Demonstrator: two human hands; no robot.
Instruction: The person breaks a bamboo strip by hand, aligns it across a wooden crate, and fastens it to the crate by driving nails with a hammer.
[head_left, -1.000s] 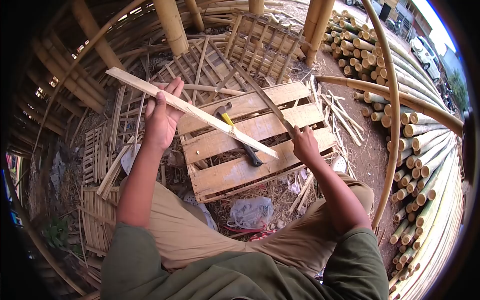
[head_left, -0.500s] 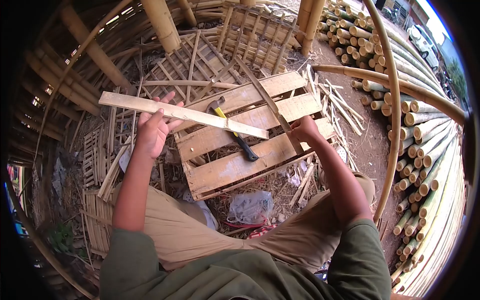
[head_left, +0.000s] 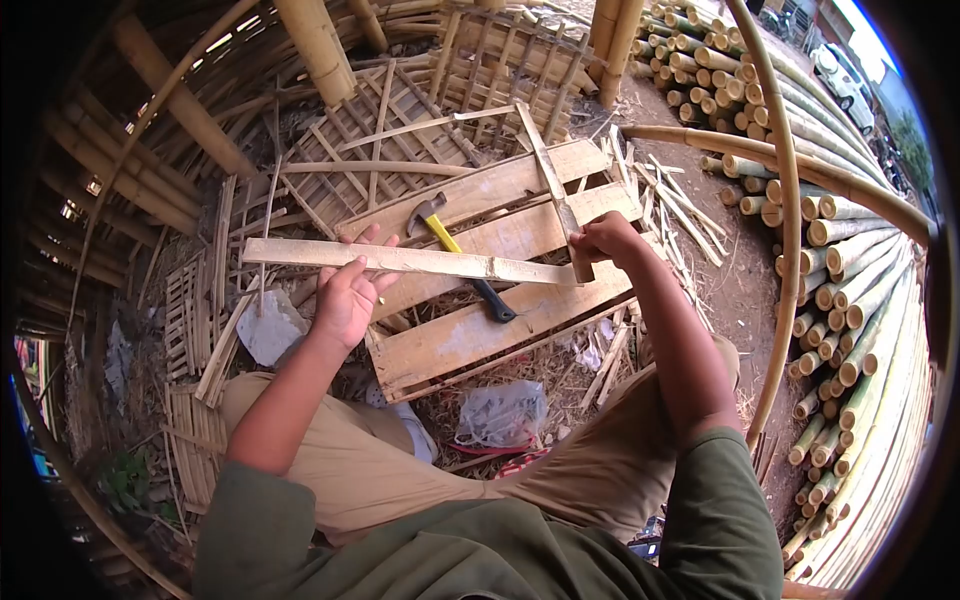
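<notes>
My left hand (head_left: 350, 295) holds a pale bamboo slat (head_left: 430, 262) near its left part, thumb in front and the other fingers behind, partly spread. The slat runs across to the right, and its right end lies close to my right hand (head_left: 606, 240). That hand is closed round the lower part of a long-bladed knife like a machete (head_left: 543, 165), whose blade points away from me. Beneath the slat, a claw hammer (head_left: 440, 232) with a yellow and black handle lies on a low wooden pallet (head_left: 450, 345).
Lattice bamboo panels (head_left: 400, 135) lie beyond the pallet. Stacked bamboo poles (head_left: 850, 300) fill the right side, behind a curved bamboo pole (head_left: 788, 200). A clear plastic bag (head_left: 503, 415) lies between my legs. Bamboo scraps (head_left: 685, 210) litter the ground.
My left hand and the slat have moved right and slightly down, bringing the slat's right end near my right hand. The machete's blade has swung to the right and points more directly away.
</notes>
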